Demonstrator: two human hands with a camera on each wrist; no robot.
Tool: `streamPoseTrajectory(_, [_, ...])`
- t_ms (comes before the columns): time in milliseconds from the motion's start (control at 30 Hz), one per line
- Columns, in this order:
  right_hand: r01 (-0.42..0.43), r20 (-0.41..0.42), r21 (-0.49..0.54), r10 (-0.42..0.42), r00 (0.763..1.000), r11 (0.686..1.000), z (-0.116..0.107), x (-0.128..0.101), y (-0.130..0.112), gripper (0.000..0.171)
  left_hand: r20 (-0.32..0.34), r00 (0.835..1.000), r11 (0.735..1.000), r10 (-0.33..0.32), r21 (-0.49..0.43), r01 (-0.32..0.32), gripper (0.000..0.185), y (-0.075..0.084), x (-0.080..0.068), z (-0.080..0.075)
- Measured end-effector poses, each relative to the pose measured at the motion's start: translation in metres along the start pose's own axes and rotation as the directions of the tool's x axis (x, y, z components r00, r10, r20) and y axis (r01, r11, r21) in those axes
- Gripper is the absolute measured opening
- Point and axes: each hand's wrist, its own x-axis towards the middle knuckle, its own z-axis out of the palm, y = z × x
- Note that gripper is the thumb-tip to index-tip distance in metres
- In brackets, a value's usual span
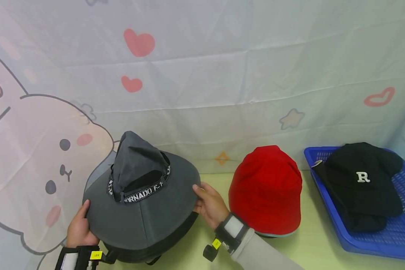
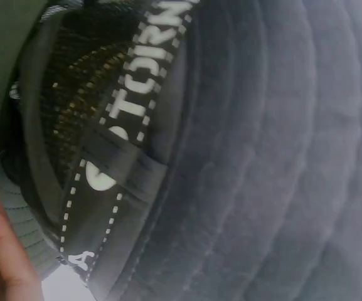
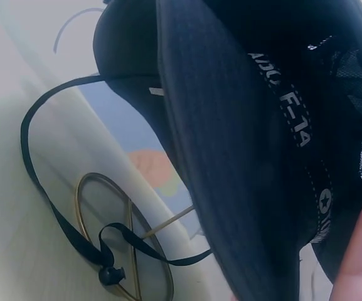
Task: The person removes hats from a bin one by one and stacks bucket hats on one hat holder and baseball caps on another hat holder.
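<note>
A grey wide-brimmed hat (image 1: pixel 170 225) with a lettered band (image 1: pixel 143 193) around its crown is held between both hands. My left hand (image 1: pixel 81 229) grips the brim's left edge, thumb on top. At the right edge my right hand (image 1: pixel 210 204) pinches the brim between thumb and fingers. Below the brim shows a dark part (image 1: pixel 131 255); whether it belongs to the same hat I cannot tell. In the right wrist view a black chin cord (image 3: pixel 36 172) with a cord lock (image 3: pixel 110 276) hangs beside a gold-coloured wire loop (image 3: pixel 133 251).
A red hat (image 1: pixel 264 187) stands upright on the pale yellow table (image 1: pixel 310 240), right of my right hand. Farther right is a blue plastic basket (image 1: pixel 368 250) holding a black cap (image 1: pixel 361 187) with a white R. A printed cloth (image 1: pixel 202 75) hangs behind.
</note>
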Motion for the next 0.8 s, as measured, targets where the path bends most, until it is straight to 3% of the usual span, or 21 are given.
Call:
streamPoseTrajectory(67, [-0.004, -0.008, -0.007, 0.004, 1.0, 1.0, 0.0, 0.001, 0.002, 0.037, -0.152, 0.988, 0.999, 0.003, 0.039, 0.003, 0.06, -0.001, 0.003, 0.008])
streamPoseTrajectory(133, [-0.011, -0.018, -0.006, 0.011, 1.0, 1.0, 0.001, 0.002, 0.004, 0.029, -0.269, 0.963, 1.0, 0.019, 0.023, -0.013, 0.069, -0.003, 0.005, 0.016])
streamPoseTrajectory(233, [-0.016, -0.027, -0.006, 0.016, 1.0, 1.0, 0.001, 0.004, 0.007, 0.015, -0.349, 0.936, 0.997, 0.051, -0.031, -0.067, 0.068, -0.006, 0.007, 0.022])
streamPoseTrajectory(333, [-0.013, -0.021, -0.007, 0.013, 1.0, 1.0, 0.001, 0.005, 0.01, 0.011, -0.373, 0.925, 0.993, 0.066, -0.071, -0.099, 0.067, -0.007, 0.006, 0.022])
streamPoseTrajectory(633, [-0.026, -0.019, -0.027, 0.025, 0.999, 0.999, -0.005, 0.004, 0.019, 0.011, -0.347, 0.937, 0.985, 0.03, -0.147, -0.086, 0.063, -0.011, 0.002, 0.011])
streamPoseTrajectory(800, [-0.035, -0.028, -0.028, 0.034, 0.999, 0.999, -0.009, 0.002, 0.025, 0.011, -0.383, 0.924, 0.979, 0.007, -0.187, -0.085, 0.063, -0.018, 0.0, 0.004])
